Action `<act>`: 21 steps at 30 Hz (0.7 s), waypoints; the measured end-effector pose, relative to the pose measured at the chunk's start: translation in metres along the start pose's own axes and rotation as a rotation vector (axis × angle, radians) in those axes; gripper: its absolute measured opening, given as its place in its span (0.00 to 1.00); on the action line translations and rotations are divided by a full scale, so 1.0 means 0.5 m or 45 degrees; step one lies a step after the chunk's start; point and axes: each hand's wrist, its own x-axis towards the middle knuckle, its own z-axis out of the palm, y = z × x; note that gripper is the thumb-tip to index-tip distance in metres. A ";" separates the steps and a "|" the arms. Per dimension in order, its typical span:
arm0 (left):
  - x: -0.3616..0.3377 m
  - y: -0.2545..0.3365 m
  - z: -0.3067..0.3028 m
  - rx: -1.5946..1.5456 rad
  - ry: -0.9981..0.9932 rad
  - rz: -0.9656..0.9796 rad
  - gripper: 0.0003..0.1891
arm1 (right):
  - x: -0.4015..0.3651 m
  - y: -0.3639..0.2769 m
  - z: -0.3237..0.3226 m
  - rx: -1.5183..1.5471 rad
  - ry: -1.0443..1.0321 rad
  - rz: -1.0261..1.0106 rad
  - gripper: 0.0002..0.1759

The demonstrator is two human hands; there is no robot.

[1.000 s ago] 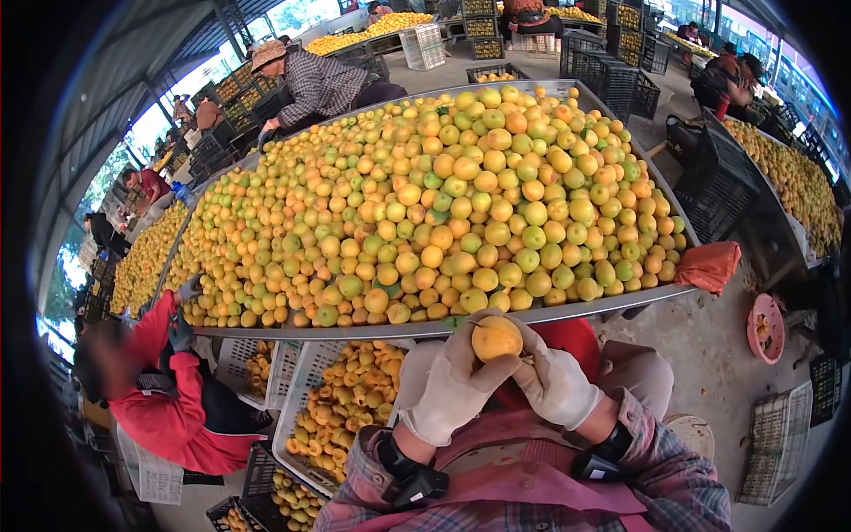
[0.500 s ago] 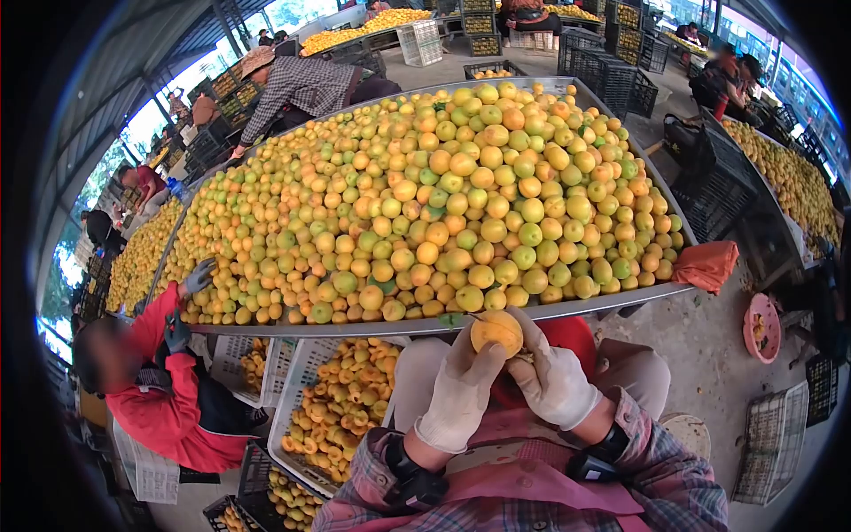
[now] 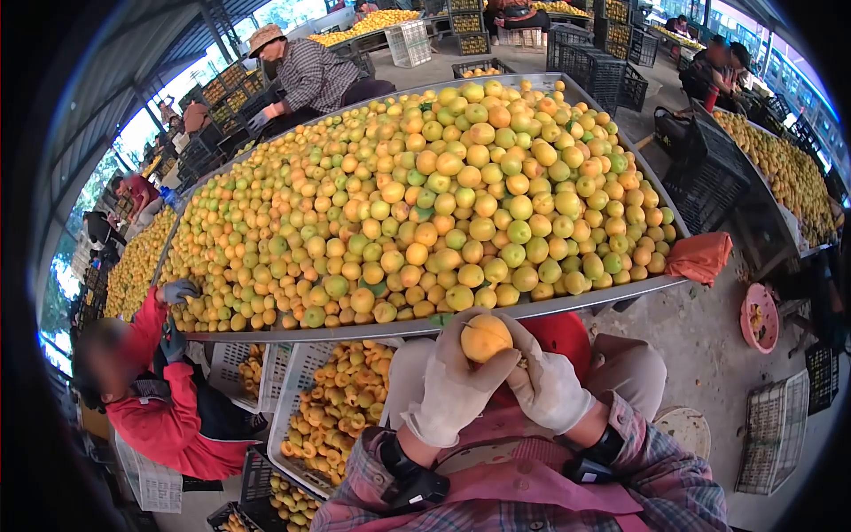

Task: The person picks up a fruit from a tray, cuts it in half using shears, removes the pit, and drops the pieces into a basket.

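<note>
My left hand (image 3: 458,377), in a pale glove, grips an orange-yellow fruit (image 3: 486,338) just below the near edge of the metal table (image 3: 390,327). Close against it on the right is my right hand (image 3: 550,383), also gloved, its fingers bent and pressed together near the fruit's lower side. Whatever those right fingers hold is too small to make out. Beyond both hands, a large heap of yellow, orange and greenish fruit (image 3: 425,204) covers the table.
A white crate (image 3: 288,417) of cut fruit stands at lower left, beside a person in red (image 3: 177,417). An orange-red cloth (image 3: 699,258) hangs at the table's right corner. A pink basin (image 3: 760,321) and a pale crate (image 3: 773,432) are on the floor at right.
The fruit and my left fingers have shifted slightly left, and the fruit's visible side has turned. The person in the checked shirt has straightened up and drawn an arm back. The view has shifted a little.
</note>
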 end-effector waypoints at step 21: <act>-0.011 -0.003 0.014 -0.240 0.053 -0.033 0.26 | 0.001 0.007 0.016 0.101 0.110 -0.062 0.34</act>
